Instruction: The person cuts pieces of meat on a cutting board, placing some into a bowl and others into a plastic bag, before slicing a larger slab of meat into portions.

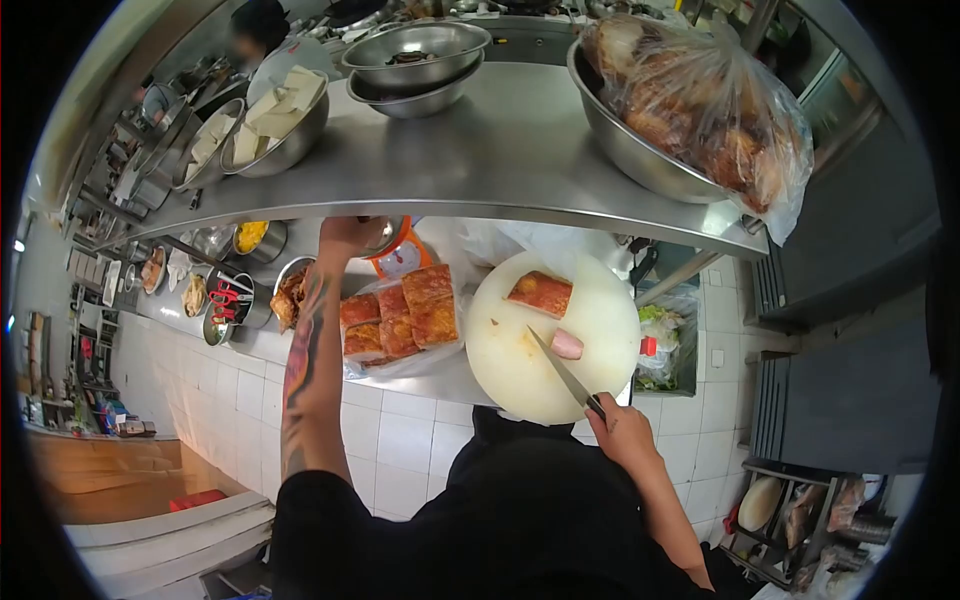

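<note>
My right hand [622, 436] is closed around the dark handle of a kitchen knife [567, 373]. Its blade lies over the round white cutting board [500, 372], pointing up and left. On the board are a slab of crisp-skinned roast pork [541, 294] and a small pale pink piece of meat [567, 344], close to the blade. My left hand [346, 236] reaches forward to the shelf edge, beside a metal bowl [388, 236] on an orange scale [403, 258]. The shelf hides its fingers, so its grip does not show. Several more roast pork slabs [405, 315] lie on plastic left of the board.
A steel shelf [500, 150] overhangs the counter. It carries bowls of white blocks [285, 115], stacked steel bowls [415, 60] and bagged roasted meat [710, 120]. Red scissors [230, 295] stand in a container at left. A bin [665, 350] is right of the board. Another person [285, 50] stands behind.
</note>
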`<state>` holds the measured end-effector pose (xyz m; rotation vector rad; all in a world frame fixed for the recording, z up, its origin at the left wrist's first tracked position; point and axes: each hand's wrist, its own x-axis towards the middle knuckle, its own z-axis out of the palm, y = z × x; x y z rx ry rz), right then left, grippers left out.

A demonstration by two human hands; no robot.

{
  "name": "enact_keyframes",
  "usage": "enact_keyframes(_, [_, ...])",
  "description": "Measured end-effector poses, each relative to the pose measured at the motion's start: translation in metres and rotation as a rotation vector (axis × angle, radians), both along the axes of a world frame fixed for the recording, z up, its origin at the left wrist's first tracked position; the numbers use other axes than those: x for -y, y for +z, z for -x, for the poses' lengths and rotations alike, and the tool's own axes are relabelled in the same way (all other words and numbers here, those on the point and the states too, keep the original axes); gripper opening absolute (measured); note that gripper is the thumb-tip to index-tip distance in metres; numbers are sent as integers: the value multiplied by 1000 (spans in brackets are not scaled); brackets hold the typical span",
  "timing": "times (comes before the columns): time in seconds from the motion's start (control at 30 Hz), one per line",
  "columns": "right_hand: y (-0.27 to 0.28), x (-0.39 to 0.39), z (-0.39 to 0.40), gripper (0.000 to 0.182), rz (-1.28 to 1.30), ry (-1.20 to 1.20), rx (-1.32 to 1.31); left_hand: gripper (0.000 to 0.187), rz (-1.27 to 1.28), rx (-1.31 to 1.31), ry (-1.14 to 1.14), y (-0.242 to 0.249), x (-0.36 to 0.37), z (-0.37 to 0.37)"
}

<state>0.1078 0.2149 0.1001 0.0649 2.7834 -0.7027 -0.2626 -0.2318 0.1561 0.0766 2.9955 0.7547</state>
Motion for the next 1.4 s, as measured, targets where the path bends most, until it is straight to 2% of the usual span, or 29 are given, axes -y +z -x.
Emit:
enact_keyframes(0.03, [-1, 1, -1, 30, 4, -8, -7, 45, -3, -3, 0, -11, 13, 14])
enact_keyframes(0.1, [-4, 2, -2, 30, 5, -22, -18, 41, -30, -100, -141, -50, 36, 43])
enact_keyframes(0.13, [-7, 2, -4, 29, 5, -27, -30, 54, -59, -170, -104, -93, 55, 62])
enact_keyframes(0.17, [-9, 2, -5, 29, 6, -31, -41, 54, -62, -170, -108, -91, 51, 60])
enact_keyframes(0.23, [-9, 5, -6, 29, -6, -50, -35, 53, -30, -328, -133, -102, 47, 54])
enact_keyframes(0.47, [-10, 17, -8, 29, 5, -103, -27, 54, 101, -305, -198, -97, 32, 57])
enact_keyframes(0.53, [-12, 18, -6, 29, -12, -100, -26, 30, -45, -606, -220, -95, 26, 55])
enact_keyframes(0.63, [-11, 20, -5, 29, -21, -105, -16, 29, -36, -660, -246, -87, 23, 49])
enact_keyframes(0.83, [-13, 22, -6, 30, -26, -120, -13, 33, 6, -641, -274, -81, 24, 43])
enact_keyframes(0.97, [-14, 24, -8, 30, -45, -127, -10, 38, -19, -657, -309, -113, 38, 57])
enact_keyframes(1.03, [-11, 27, -7, 30, -39, -128, -11, 43, 32, -742, -252, -117, 39, 55])
enact_keyframes(1.07, [-10, 27, -8, 30, -33, -129, -13, 43, 32, -742, -254, -116, 43, 54])
enact_keyframes(1.13, [-11, 25, -9, 30, -34, -123, -19, 39, 221, -592, -258, -109, 44, 56])
enact_keyframes(1.17, [-13, 23, -9, 29, -32, -116, -24, 39, 218, -593, -268, -88, 30, 44])
enact_keyframes(1.23, [-17, 19, -11, 29, -4, -124, -46, 41, -642, -235, -327, -13, -17, -22])
enact_keyframes(1.3, [-21, 15, -13, 29, 23, -133, -55, 50, -485, -218, -429, 12, -59, -89])
enact_keyframes(1.37, [-20, 11, -9, 29, 46, -106, -23, 60, -212, -252, -728, -10, -99, -135])
enact_keyframes(1.4, [-14, 9, -6, 30, 58, -88, -24, 62, -201, -127, -820, -27, -120, -157])
